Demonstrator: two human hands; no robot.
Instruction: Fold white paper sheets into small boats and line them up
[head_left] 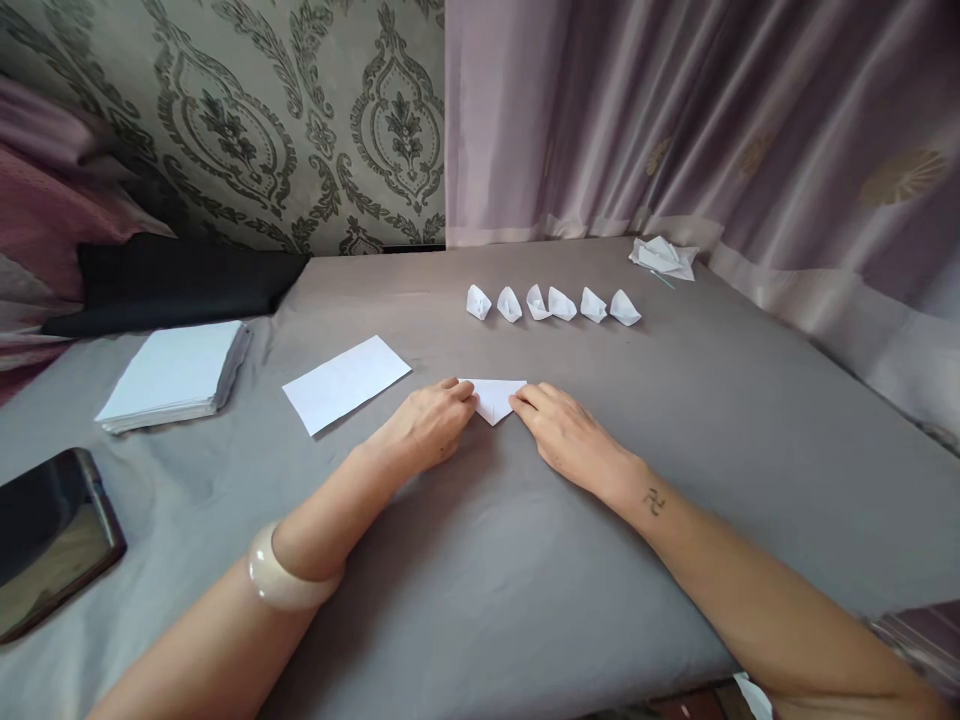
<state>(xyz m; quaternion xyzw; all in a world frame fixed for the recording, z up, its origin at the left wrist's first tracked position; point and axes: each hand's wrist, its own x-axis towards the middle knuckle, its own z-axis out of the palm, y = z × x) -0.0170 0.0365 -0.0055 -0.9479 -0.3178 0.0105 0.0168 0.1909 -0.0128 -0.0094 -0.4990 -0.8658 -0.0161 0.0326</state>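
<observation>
Between my hands lies a small folded white paper [495,398], a triangle with its long edge away from me and its point towards me. My left hand [439,420] pinches its left corner, and the bangle on that forearm sits well back from the wrist. At the right corner, the fingertips of my right hand [555,428] are closed on the paper. A flat white paper sheet [346,385] rests left of my left hand. Beyond the folded paper stands a row of several small folded paper boats [562,303].
A stack of white paper [176,370] is at the left, with a dark phone [56,540] nearer me. Black cloth [180,280] lies at the back left. More folded paper [664,257] sits at the far right, by the curtain [675,120]. Grey cloth [750,420] covers the surface.
</observation>
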